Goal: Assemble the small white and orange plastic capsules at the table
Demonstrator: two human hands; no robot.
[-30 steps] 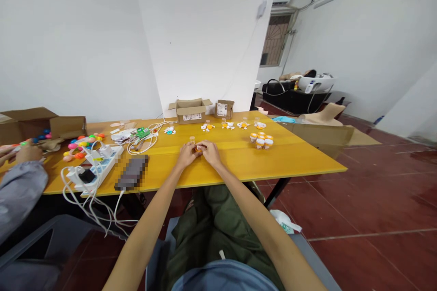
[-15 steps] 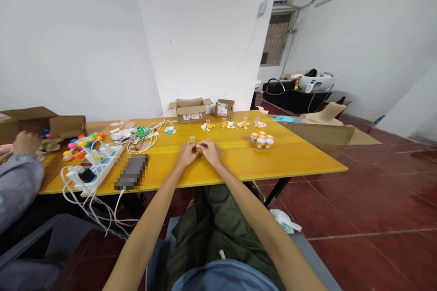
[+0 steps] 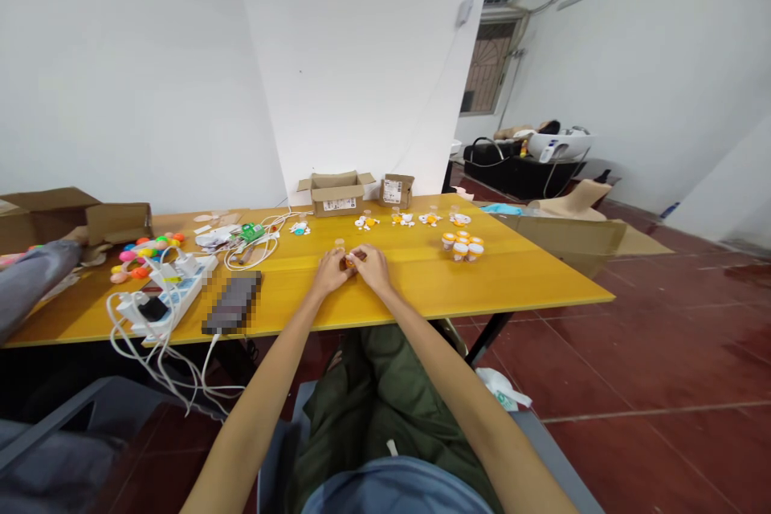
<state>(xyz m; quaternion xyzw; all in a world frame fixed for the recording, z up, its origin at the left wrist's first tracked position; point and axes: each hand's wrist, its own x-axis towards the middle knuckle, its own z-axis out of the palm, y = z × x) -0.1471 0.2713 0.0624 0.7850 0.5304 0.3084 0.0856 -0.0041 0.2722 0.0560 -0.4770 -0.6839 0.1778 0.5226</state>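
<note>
Near the table's front edge my left hand [image 3: 330, 273] and my right hand [image 3: 372, 269] meet, fingers closed together. Between the fingertips is a small orange piece [image 3: 350, 263], mostly hidden, so its exact kind is unclear. Just beyond my left fingers stands a small clear plastic cup [image 3: 340, 244]. To the right is a cluster of several small clear jars with orange-and-white lids [image 3: 462, 246]. A row of small heaps of white and orange parts [image 3: 367, 222] lies farther back, with a white and teal heap [image 3: 299, 229] at its left end.
Two cardboard boxes, a wide open one [image 3: 338, 194] and a smaller one [image 3: 396, 191], stand against the wall. At my left are a phone [image 3: 232, 303], a power strip [image 3: 181, 297] with trailing cables, and colourful balls [image 3: 148, 253]. A co-worker's sleeve [image 3: 36, 281] reaches toward another box [image 3: 117, 223].
My hands stay together in nearly the same spot, with only slight finger movement. At the left, the co-worker's arm has reached farther forward and right, toward the cardboard box.
</note>
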